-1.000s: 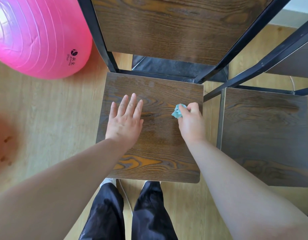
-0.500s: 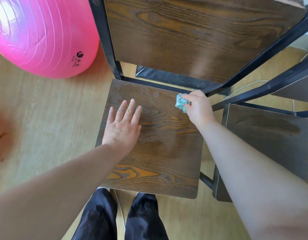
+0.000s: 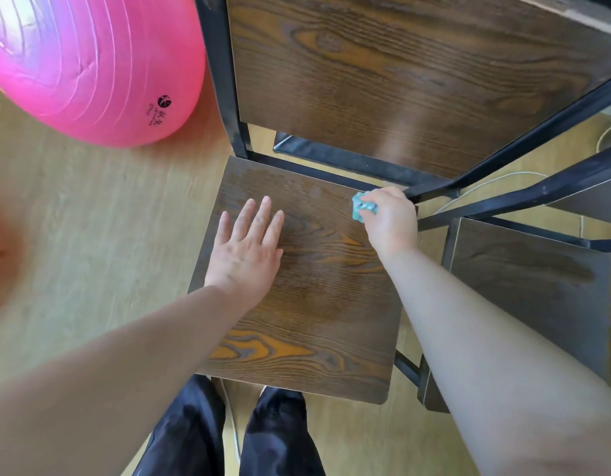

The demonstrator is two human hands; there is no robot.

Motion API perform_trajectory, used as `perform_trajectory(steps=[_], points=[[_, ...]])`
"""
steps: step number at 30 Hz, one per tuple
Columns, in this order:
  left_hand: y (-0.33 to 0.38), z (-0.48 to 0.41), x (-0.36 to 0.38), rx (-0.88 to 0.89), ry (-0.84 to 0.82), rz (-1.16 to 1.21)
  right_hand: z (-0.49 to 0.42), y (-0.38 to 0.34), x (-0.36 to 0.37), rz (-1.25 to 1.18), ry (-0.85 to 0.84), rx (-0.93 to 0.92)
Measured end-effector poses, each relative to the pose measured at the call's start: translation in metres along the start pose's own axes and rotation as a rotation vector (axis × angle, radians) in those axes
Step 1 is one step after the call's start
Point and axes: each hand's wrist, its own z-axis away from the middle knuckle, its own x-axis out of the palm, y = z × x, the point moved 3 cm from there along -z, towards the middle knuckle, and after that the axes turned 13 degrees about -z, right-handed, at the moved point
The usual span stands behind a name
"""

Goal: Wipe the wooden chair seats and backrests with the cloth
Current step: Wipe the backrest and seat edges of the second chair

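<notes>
Gripping cloth (image 3: 360, 210), right hand (image 3: 392, 219) on seat (image 3: 317, 304); pink ball (image 3: 91, 63) print illegible

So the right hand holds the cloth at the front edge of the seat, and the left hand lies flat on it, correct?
Not the front. The head view shows the right hand holding the cloth at the back right corner of the seat; the left hand lies flat on it.

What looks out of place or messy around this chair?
Nothing broken or spilled. Only a pink ball sits on the floor beside the chair, and a white cable trails by it.
</notes>
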Motion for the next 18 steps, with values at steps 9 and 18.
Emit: perform_trajectory(steps=[9,18], points=[[0.002,0.0,0.006,0.006,-0.011,0.021,-0.057,-0.003,-0.018,0.098,-0.305,-0.033],[0.002,-0.011,0.012,0.012,0.015,0.049,-0.071,-0.002,-0.016,0.186,-0.487,0.032]])
